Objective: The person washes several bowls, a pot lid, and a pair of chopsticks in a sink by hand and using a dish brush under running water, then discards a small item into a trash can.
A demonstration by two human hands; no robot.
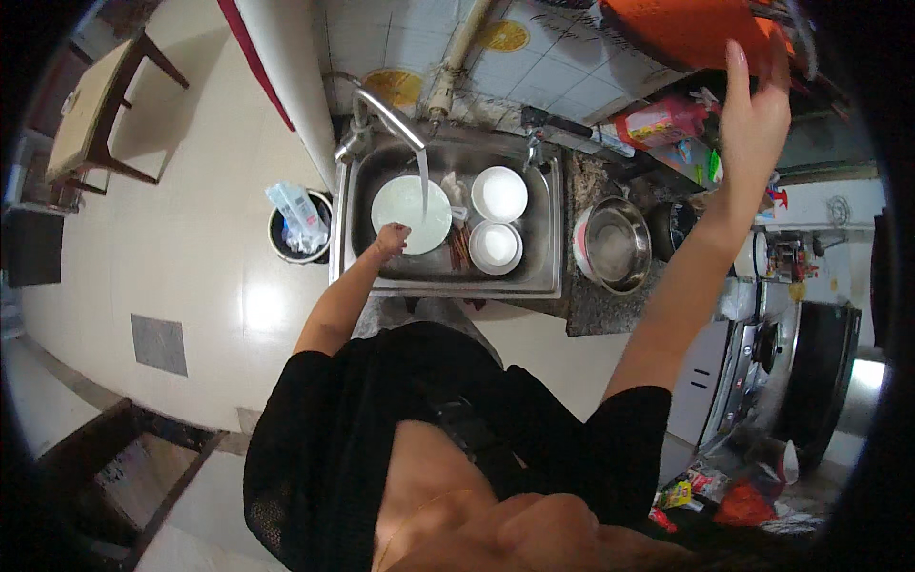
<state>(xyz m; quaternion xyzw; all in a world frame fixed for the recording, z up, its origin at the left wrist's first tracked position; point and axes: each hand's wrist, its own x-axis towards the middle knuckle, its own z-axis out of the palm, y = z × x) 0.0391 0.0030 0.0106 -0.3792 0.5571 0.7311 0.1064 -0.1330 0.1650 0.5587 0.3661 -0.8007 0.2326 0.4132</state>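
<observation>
Water runs from the faucet (391,116) into a large round pale plate (408,195) in the left part of the steel sink (457,284). My left hand (392,239) is closed at the plate's near rim, its fingertips partly hidden. To the plate's right are a white bowl (499,194) and a pair of stacked white bowls (497,246). Brown chopsticks (459,250) lie between plate and bowls, near a white spoon (458,214). My right hand (758,105) is raised at upper right, fingers stretched out by an orange object (672,33) whose kind I cannot make out.
A steel basin (616,245) stands on the dark stone counter (602,313) right of the sink, beside a dark pot (668,227). A red-pink package (660,123) lies along the wall. On the floor at left are a lined bin (303,225) and a wooden stool (103,105).
</observation>
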